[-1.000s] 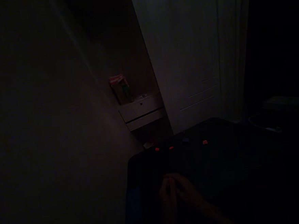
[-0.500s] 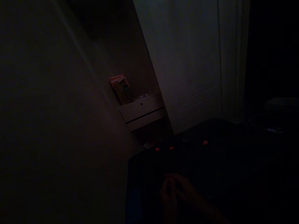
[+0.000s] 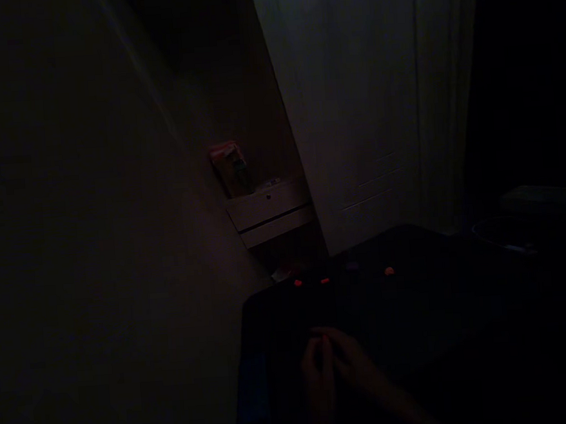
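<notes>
The scene is very dark. Above the dark surface (image 3: 368, 316), my left hand (image 3: 316, 368) and my right hand (image 3: 350, 356) meet at their fingertips. A tiny reddish spot shows where the fingers come together; its kind and edges are lost in the dark. Both hands look closed in a pinch. Beyond them, near the far edge, lie a small red piece (image 3: 297, 282), a short red bar-shaped piece (image 3: 324, 281) and a rounded orange-red piece (image 3: 388, 271). A dim purplish piece (image 3: 352, 266) sits between the last two.
A pale wall (image 3: 123, 281) fills the left side. Behind the surface stand a light drawer unit (image 3: 275, 203) with a red-topped package (image 3: 231, 170) on it, and a tall white cabinet door (image 3: 353, 104). A thin pale cable (image 3: 495, 239) curves at the right.
The hands stay nearly in place, with fingertips together. A reddish spot between them shows more clearly, and the purplish piece is slightly more visible. The cabinet and wall look dimmer.
</notes>
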Available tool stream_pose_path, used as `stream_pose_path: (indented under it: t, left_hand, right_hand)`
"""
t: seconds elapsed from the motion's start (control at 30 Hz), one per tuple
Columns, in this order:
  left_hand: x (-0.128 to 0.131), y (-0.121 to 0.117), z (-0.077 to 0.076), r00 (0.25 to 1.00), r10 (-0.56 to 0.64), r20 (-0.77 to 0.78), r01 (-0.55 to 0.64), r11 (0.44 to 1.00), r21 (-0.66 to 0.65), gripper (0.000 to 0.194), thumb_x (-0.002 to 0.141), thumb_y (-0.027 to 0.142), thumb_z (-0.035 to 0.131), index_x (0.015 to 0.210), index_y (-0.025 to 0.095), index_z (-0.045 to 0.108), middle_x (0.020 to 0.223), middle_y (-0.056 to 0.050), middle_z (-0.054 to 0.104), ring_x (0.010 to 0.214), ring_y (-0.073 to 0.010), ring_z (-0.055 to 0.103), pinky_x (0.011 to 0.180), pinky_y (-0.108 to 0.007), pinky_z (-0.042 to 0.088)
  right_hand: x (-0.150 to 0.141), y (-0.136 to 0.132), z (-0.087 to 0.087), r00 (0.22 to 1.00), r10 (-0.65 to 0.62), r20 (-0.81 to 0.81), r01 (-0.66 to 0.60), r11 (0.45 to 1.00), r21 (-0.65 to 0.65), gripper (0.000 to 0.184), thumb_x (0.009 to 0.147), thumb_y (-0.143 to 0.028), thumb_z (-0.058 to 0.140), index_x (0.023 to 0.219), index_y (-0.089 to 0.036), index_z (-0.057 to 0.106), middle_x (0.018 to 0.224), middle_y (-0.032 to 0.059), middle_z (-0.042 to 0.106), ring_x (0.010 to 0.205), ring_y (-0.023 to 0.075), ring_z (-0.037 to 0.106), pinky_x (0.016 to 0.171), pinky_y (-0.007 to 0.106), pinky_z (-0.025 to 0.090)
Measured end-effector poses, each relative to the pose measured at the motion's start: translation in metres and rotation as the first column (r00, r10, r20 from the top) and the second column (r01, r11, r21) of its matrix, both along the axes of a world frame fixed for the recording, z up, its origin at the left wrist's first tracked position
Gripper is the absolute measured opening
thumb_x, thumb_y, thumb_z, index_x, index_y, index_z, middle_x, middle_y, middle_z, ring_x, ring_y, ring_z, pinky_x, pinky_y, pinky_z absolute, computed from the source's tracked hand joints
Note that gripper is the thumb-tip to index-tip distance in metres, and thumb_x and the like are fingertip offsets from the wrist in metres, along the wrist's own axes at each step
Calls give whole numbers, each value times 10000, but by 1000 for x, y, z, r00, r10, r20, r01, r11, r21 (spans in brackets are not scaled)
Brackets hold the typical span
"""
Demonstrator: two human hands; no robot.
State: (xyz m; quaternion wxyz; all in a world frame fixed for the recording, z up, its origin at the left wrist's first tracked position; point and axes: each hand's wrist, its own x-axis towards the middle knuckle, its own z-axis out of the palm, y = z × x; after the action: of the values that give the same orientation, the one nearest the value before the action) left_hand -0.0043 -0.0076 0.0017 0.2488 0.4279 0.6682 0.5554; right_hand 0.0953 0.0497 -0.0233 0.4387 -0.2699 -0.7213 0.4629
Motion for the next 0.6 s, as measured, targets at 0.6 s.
stream_pose_path:
  t: [0.6]
  left_hand:
    - [1,0,-8,998,40,56,-38,999,-27,619,867,734,528,998,155,701,1034,-147,740,1021,-323,684,943,-404,491]
  right_hand:
    - [-1,1,0,999,36,39,-36,999,-20,401,939,-318,490,1274,-167,649,1280,158,695,1180,287,670,1043,457,519]
